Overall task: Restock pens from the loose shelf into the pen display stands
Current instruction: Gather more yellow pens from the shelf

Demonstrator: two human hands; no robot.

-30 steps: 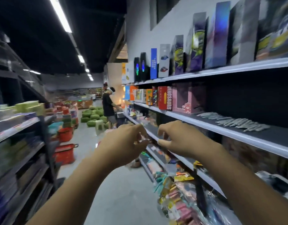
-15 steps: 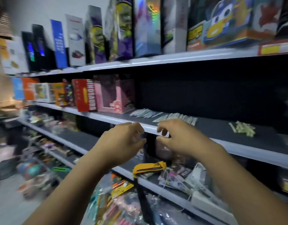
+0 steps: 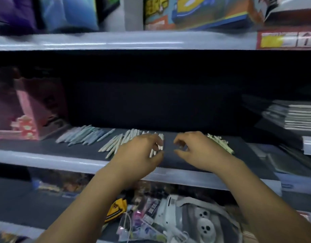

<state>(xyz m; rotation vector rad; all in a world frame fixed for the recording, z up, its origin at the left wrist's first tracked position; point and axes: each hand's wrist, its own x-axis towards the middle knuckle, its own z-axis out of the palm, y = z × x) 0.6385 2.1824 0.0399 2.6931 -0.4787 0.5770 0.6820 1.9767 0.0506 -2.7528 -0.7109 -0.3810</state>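
Pens [image 3: 114, 144] lying loose on shelf [image 3: 37, 146] under our left hand [image 3: 139, 153]; we are pinching few. Right hand [image 3: 200, 151] curling beside, cannot tell if holding. Stands not showing; we are likely only starting.

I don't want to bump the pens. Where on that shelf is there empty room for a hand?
Bare shelf shows between the white pens and the yellowish pens, and along the dark back behind every pile. It is crowded from the bluish pens across to the white pens, which the left hand grips.
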